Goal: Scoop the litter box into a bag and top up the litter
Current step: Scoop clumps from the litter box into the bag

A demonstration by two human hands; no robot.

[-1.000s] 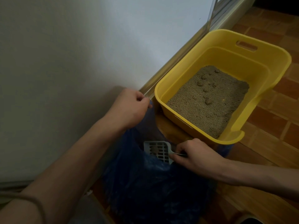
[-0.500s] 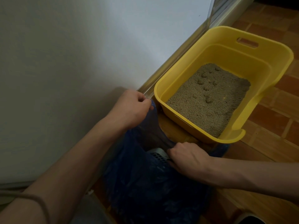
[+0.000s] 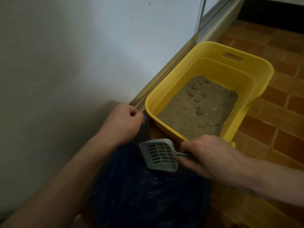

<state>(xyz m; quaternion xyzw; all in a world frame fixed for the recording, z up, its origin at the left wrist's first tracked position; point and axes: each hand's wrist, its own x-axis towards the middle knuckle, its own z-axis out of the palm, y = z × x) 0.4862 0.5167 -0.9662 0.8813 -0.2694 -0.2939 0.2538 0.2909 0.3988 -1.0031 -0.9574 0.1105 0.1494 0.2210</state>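
**Litter box up and right of the scoop hand**

The litter box [image 3: 212, 89] sits right of centre in the frame, its long axis running from lower left to upper right, with clumps [image 3: 199, 111] on the litter. Just below its near rim, the right hand [image 3: 209, 158] grips the scoop [image 3: 158, 154] over the dark bag [image 3: 148, 195]. The left hand [image 3: 123, 122], centre-left, pinches the bag's edge. The right hand is nearer; its likely reach runs up and right.
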